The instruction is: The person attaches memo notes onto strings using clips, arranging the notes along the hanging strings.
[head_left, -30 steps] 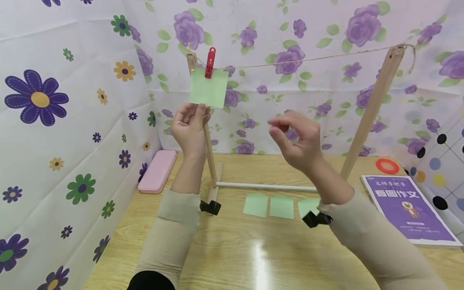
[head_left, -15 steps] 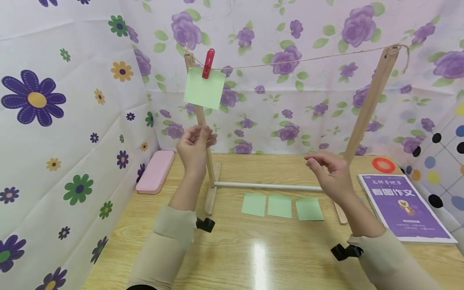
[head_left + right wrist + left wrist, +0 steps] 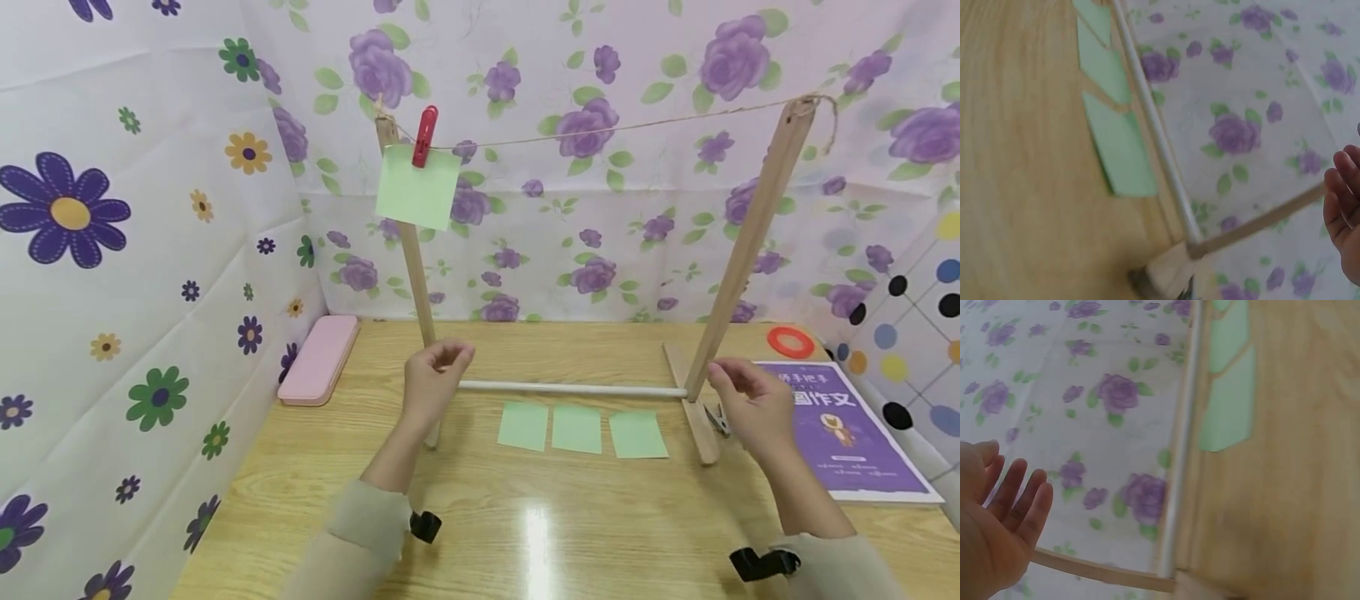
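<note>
Green sticky note (image 3: 417, 193) hung from a red clothespin (image 3: 425, 136) at eleven o'clock, both hands (image 3: 432, 379) (image 3: 756, 410) loosely curled, empty.

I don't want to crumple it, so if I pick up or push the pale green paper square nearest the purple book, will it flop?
Probably: the pale green paper square looks thin, so it may bend and feel light. The shiny wood-grain table looks smooth, so a push would likely slide it.

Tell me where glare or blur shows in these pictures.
Head view: a glare streak on the table at bottom centre, green notes fairly crisp; left wrist view: duller, soft throughout; right wrist view: also soft, the stand's foot blurred.
</note>
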{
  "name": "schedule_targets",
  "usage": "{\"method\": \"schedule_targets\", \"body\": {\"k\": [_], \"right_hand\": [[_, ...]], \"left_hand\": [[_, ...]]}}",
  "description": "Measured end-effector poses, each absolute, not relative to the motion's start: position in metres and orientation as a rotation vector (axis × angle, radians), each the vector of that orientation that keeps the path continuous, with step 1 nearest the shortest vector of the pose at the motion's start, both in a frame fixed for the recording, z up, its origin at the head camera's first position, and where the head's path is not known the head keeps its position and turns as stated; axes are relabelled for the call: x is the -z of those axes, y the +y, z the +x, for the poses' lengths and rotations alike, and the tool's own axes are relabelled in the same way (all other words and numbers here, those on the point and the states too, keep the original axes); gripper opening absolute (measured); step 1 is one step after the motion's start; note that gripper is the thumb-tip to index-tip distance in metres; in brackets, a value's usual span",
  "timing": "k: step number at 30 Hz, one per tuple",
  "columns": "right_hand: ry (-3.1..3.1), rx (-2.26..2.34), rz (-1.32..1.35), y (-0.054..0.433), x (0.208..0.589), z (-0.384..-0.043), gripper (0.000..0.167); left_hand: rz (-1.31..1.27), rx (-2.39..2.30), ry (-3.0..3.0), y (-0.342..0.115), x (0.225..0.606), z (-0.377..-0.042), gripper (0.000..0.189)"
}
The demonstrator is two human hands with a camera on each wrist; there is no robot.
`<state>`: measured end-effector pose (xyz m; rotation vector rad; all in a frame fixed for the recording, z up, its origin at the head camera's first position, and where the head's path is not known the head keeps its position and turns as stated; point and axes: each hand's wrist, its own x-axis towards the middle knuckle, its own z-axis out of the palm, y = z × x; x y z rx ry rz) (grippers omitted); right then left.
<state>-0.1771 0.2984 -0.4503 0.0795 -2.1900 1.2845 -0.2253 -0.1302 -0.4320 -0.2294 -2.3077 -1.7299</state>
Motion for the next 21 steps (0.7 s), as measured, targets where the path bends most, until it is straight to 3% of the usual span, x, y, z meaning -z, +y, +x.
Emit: {"method": "schedule_targets", "body": {"k": [5,13,21], "right_hand": [[-2.266,-1.250,-0.111,0.321,0.476,-0.168,0.023],[-2.429,-1.104,-0.169,0.347,0.506,-0.164,0.028],[-2.599,-0.979,-0.042,0.364,0.529,-0.155,0.026]], "left_hand": [[-0.275,1.680,-2.456,-0.128,0.466,-0.220,0.020],[-0.235,1.590,-2.704,-0.115,0.500,-0.213,0.017],[-0.641,1.146,-3.025,-0.109,0.517,-0.214,0.036]]}}
